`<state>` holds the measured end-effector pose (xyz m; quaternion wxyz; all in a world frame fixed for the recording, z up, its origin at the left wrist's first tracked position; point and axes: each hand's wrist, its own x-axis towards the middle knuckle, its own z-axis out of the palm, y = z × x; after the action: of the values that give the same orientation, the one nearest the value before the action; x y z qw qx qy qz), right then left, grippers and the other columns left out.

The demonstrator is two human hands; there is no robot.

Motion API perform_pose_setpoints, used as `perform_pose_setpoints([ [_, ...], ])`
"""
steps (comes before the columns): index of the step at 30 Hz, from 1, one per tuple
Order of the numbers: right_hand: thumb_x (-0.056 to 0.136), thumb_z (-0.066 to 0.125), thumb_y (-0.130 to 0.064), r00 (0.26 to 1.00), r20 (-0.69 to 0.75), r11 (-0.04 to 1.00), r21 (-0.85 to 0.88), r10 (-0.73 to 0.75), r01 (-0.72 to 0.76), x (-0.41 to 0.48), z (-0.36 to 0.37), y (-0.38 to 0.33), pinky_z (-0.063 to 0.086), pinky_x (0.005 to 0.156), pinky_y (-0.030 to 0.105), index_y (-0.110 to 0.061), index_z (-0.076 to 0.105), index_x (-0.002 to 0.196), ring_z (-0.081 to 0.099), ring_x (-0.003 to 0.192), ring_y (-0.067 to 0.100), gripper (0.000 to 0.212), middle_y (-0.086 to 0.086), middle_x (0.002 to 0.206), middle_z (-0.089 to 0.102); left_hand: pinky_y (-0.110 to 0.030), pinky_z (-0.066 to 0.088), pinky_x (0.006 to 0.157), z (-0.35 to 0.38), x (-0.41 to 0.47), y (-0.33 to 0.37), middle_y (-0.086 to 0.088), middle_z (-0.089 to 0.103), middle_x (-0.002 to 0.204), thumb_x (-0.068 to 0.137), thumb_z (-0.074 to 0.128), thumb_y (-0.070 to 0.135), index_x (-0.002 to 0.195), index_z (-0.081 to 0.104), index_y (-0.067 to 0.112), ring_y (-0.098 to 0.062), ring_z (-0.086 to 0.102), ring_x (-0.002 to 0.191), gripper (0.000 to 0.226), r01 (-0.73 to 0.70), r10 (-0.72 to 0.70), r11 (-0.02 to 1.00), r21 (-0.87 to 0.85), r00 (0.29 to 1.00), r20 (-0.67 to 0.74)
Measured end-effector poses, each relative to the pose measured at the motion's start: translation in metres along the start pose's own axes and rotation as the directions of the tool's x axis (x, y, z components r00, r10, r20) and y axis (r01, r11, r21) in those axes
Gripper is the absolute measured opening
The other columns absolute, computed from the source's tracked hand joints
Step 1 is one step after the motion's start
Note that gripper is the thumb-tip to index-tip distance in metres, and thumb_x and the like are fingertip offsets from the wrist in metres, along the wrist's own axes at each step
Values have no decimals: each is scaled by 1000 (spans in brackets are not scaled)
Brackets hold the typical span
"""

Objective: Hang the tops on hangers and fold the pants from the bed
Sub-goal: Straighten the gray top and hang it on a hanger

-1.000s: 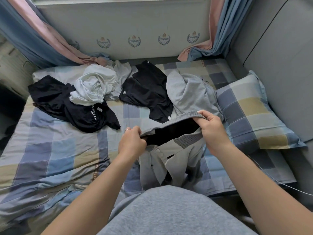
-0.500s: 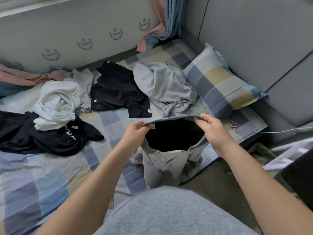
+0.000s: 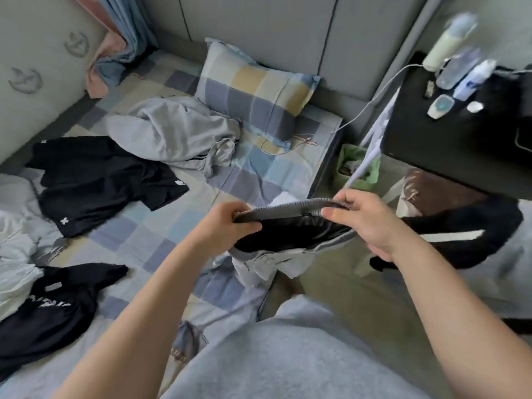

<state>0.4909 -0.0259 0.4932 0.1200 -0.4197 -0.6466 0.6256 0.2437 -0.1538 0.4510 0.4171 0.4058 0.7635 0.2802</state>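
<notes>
1. Black garment (image 3: pixel 43 326), lower left: white block lettering across it, too blurred to read.
2. Black tee (image 3: pixel 95 180): small white logo near hem and white patch at sleeve edge, no legible txt.
3. Bed sheet (image 3: pixel 267 171): orange stitched line near pillow (image 3: pixel 253 93), unreadable.
4. Wall (image 3: pixel 43 116): grey crest emblems, no txt.

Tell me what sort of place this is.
Most likely a bedroom: a bed with a checked sheet and matching pillow by a padded headboard, clothes strewn on it, and a black bedside table with bottles. The left hand and right hand grip a grey garment.
</notes>
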Motion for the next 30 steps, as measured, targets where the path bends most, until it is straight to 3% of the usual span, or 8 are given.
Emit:
perform_pose_setpoints([
  [3, 80, 81, -7, 996, -65, 994, -81, 61, -67, -51, -14, 27, 42, 65, 16, -21, 64, 77, 56, 68, 7, 22, -6, 71, 63, -28, 38, 54, 40, -2, 1, 7, 60, 65, 87, 75, 25, 76, 54, 27, -15, 54, 57, 24, -6, 6, 987, 161, 1000, 1],
  [6, 81, 80, -8, 950, -298, 978, -148, 96, -145, -102, -28, 51, 41, 64, 25, -23, 62, 80, 52, 62, 7, 23, -6, 67, 63, -30, 41, 58, 90, -7, 19, -1, 66, 76, 90, 68, 26, 84, 55, 28, -26, 61, 66, 15, -60, 51, 967, 246, 998, 44],
  [8, 80, 78, -13, 887, -451, 968, -159, 104, -195, -136, -39, 64, 39, 64, 32, -28, 61, 83, 49, 60, 7, 23, 3, 71, 64, -29, 40, 58, 125, -10, 40, 0, 66, 77, 91, 63, 22, 88, 58, 27, -28, 62, 73, 8, -140, 113, 943, 302, 988, 106],
  [13, 77, 75, -22, 666, -742, 961, -125, 73, -245, -221, -76, 89, 39, 60, 30, -31, 60, 83, 50, 60, 6, 19, 1, 76, 65, -31, 37, 65, 208, -29, 103, 5, 56, 70, 93, 61, 23, 84, 56, 21, -30, 56, 77, 10, -325, 233, 888, 325, 928, 292],
  [15, 81, 76, -12, 570, -819, 966, -91, 66, -243, -256, -95, 98, 39, 60, 30, -23, 58, 80, 52, 62, 11, 21, 4, 72, 64, -32, 36, 61, 243, -40, 130, 3, 58, 72, 94, 60, 24, 83, 57, 18, -28, 56, 74, 13, -402, 274, 861, 310, 883, 382],
  [20, 86, 72, -8, 374, -927, 980, -59, 17, -192, -351, -153, 123, 33, 50, 12, -24, 54, 75, 40, 50, 1, 26, -12, 59, 51, -29, 33, 53, 350, -71, 204, 4, 51, 67, 98, 59, 29, 78, 45, 18, -16, 45, 61, 27, -546, 372, 822, 163, 730, 573],
  [26, 87, 72, -8, 159, -985, 969, 17, 58, -245, -463, -239, 174, 34, 53, 14, -21, 56, 80, 40, 54, 2, 22, -13, 61, 52, -33, 37, 62, 491, -109, 306, -7, 48, 69, 100, 57, 35, 85, 54, 2, -18, 46, 64, 37, -549, 353, 836, 8, 549, 758],
  [30, 87, 74, -9, 84, -995, 958, 28, 54, -285, -512, -283, 191, 35, 56, 17, -16, 58, 82, 42, 59, 7, 18, -3, 66, 53, -33, 38, 68, 561, -132, 369, -9, 53, 75, 101, 51, 23, 93, 58, -6, -17, 48, 71, 32, -523, 389, 846, -109, 464, 796],
])
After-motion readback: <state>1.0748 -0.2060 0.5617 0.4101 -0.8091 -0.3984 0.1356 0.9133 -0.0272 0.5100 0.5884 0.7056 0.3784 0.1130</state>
